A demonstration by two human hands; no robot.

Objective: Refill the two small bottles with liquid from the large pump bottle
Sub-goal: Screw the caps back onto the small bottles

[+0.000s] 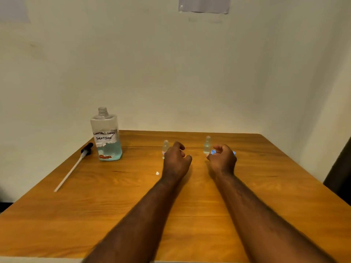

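Pump (71,170) lies on the counter (114,205) beside the open large bottle (106,137), frame's centre-left. Left small bottle (165,146) and right small bottle (207,144) stand uncapped mid-frame, fill unclear. Right grip (222,158) pinches a blue cap (213,151); left grip (176,158) hangs loosely curled, empty. Pouring likely remains.

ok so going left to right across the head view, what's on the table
pump with its tube, large bottle, white scrap, left small bottle, left hand, right small bottle, right hand holding a blue cap
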